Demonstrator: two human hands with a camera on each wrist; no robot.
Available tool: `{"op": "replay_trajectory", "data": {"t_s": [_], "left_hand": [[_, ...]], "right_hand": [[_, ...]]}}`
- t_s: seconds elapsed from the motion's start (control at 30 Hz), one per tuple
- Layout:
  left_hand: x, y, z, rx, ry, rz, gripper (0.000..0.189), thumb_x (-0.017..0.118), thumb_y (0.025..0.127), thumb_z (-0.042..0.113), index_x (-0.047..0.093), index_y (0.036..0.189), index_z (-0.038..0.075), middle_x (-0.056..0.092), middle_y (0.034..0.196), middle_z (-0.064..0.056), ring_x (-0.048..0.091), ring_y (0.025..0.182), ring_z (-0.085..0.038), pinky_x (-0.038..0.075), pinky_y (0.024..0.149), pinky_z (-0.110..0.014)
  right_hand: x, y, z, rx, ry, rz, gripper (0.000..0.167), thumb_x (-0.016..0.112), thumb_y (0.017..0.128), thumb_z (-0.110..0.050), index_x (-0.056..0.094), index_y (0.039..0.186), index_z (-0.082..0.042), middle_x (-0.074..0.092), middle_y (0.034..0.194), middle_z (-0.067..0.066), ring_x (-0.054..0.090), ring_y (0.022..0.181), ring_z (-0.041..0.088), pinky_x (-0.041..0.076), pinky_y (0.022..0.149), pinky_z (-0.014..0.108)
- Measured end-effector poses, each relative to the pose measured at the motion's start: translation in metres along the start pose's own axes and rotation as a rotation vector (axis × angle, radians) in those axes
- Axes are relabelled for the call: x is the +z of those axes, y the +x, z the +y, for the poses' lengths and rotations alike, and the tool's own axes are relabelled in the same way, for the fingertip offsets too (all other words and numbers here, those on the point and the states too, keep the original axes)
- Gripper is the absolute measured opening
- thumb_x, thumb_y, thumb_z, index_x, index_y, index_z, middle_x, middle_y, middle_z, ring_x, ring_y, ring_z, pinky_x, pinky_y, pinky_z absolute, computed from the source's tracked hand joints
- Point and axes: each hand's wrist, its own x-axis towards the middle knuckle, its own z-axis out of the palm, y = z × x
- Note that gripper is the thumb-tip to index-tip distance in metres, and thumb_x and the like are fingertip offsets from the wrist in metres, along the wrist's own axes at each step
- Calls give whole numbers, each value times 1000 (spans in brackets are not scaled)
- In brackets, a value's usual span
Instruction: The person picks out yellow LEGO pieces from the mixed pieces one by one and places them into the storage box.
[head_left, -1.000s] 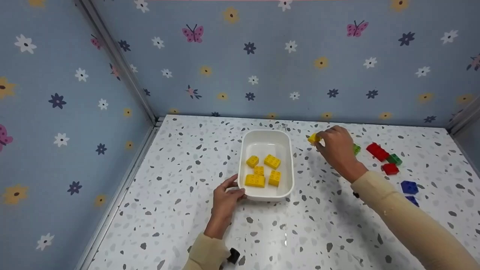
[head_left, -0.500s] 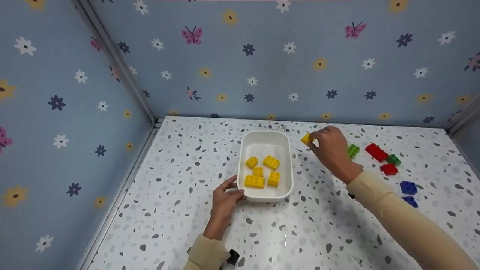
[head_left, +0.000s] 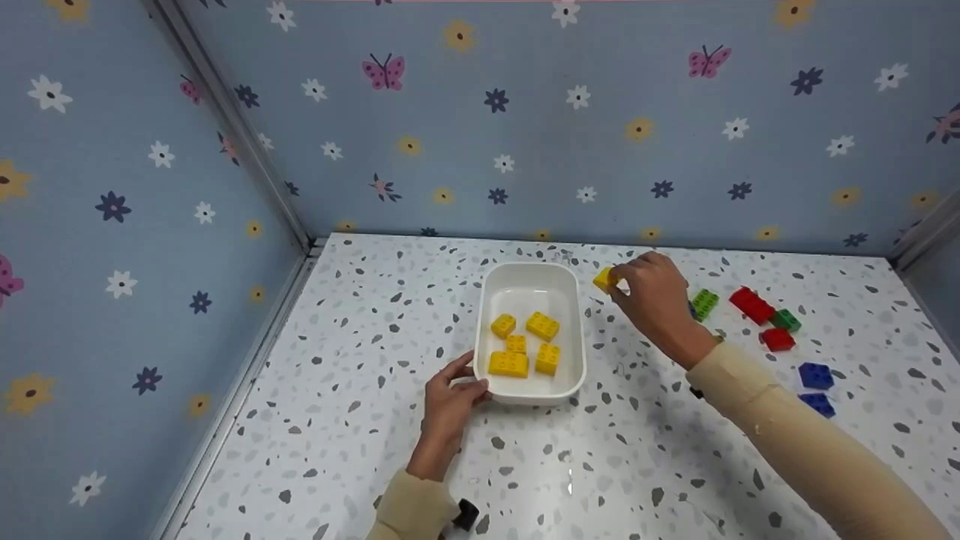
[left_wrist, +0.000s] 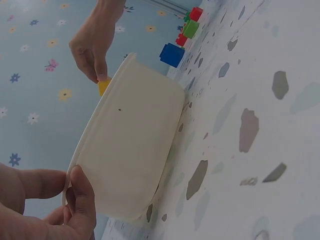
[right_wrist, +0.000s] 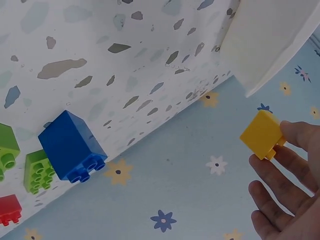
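A white plastic tub [head_left: 530,298] stands on the speckled table with several yellow toy bricks [head_left: 509,364] inside. My left hand [head_left: 448,405] grips the tub's near left corner, thumb and fingers pinching the rim in the left wrist view. Just right of the tub's far end, my right hand [head_left: 654,298] holds another yellow toy brick [right_wrist: 261,134] between thumb and fingertips. That brick is raised off the table, studs turned toward the palm in the right wrist view. In the left wrist view the tub's wall [left_wrist: 135,135] partly hides it.
Loose bricks lie to the right: a light green one [head_left: 704,303], a red one [head_left: 752,305], a dark green one [head_left: 785,320] and two blue ones [head_left: 816,376]. Another blue brick [right_wrist: 70,145] is mostly behind my right hand. A flowered wall [head_left: 540,150] closes off the back.
My right hand has moved left toward the tub with the yellow brick, uncovering the light green brick and a bit of a blue one. My left hand stays on the rim.
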Motion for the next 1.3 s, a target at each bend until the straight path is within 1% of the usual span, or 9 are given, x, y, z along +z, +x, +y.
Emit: {"op": "replay_trajectory", "data": {"t_s": [0.2,0.4,0.53,0.63,0.73,0.9,1.1,1.2,1.3], "left_hand": [[0,-2,1,-5,-14,0,59,69,93,-9,55,150,-3,56,125,-21,66,84,-16,64,80,-29],[1,-1,2,3,-8,0,59,69,94,-9,55,150,-3,56,125,-21,67,87,-19,65,80,-30],[1,-1,2,0,-12,0,58,69,94,-9,55,150,-3,55,125,-21,67,89,-20,64,80,-29],[1,-2,2,-2,-18,-4,58,68,94,-9,55,150,-3,54,126,-22,67,89,-20,64,80,-29],[1,-1,1,-5,-18,-5,58,68,93,-10,56,150,-3,54,126,-22,67,87,-20,64,79,-27],[0,0,0,-7,-15,-2,57,67,93,-10,57,149,-2,55,125,-21,66,87,-20,64,79,-27],[-1,-1,-1,1,2,-4,56,67,94,-9,58,149,-1,56,122,-19,65,86,-19,64,81,-29],[-1,-1,-1,-2,-5,-6,57,67,94,-9,57,149,-1,55,123,-19,65,86,-18,64,81,-28],[-1,-1,-1,-5,-18,-8,57,68,94,-10,56,150,-2,55,124,-20,65,86,-17,64,81,-28]], "right_hand": [[1,1,-3,-24,12,8,12,85,90,-9,83,98,-1,79,95,15,64,95,35,53,102,54],[2,3,-8,-32,15,7,13,85,90,-9,83,99,-1,79,95,15,64,94,34,55,99,53],[2,4,-13,-33,-8,1,14,86,90,-12,83,99,-2,80,95,15,64,93,34,56,98,51],[3,5,-15,-49,-21,11,14,87,88,-12,83,97,-2,80,94,15,65,93,35,56,99,51],[5,6,-17,-57,-6,14,13,87,88,-10,82,96,-2,80,94,14,65,94,35,54,102,52],[6,8,-22,-61,1,-6,13,87,88,-11,82,97,-2,79,94,14,65,95,35,53,105,52],[10,10,-29,-68,9,-15,13,87,88,-11,83,97,-3,79,93,14,65,93,34,55,99,50],[11,10,-32,-72,10,-16,13,87,88,-11,83,96,-3,79,92,13,65,92,34,56,96,49],[12,10,-36,-67,12,-27,12,87,88,-11,83,96,-4,79,92,12,64,92,33,56,96,48]]}}
